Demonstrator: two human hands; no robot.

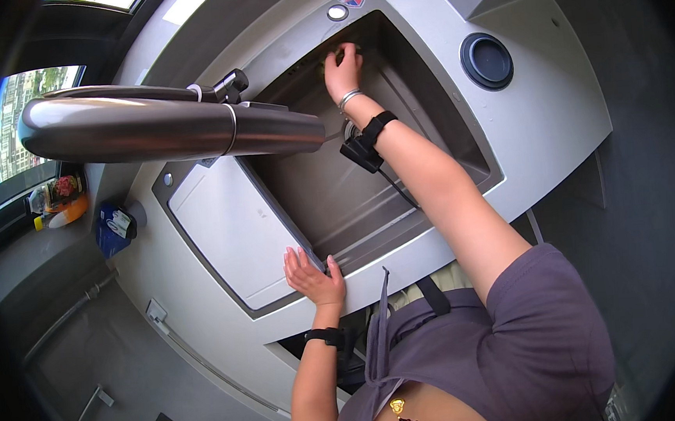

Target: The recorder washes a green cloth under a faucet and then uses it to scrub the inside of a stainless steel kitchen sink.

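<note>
My right hand (pixel 344 72) reaches to the far wall of a brown-grey metal sink basin (pixel 289 184). Its fingers curl around a small yellow-green item (pixel 324 66), mostly hidden, so its kind is unclear. My left hand (pixel 317 276) lies at the near edge of the sink, fingers spread. Its fingertips touch the near right corner of a white board (pixel 233 229) that covers the left part of the sink. A drain (pixel 350 130) shows partly behind my right forearm.
A large metal faucet (pixel 173 122) juts over the basin from the left. A round dark fitting (pixel 487 61) is set in the white countertop (pixel 553 101). A blue package (pixel 114 229) and bottles (pixel 64 212) stand at the left by the window. A black cable (pixel 397 188) hangs from my right wrist device.
</note>
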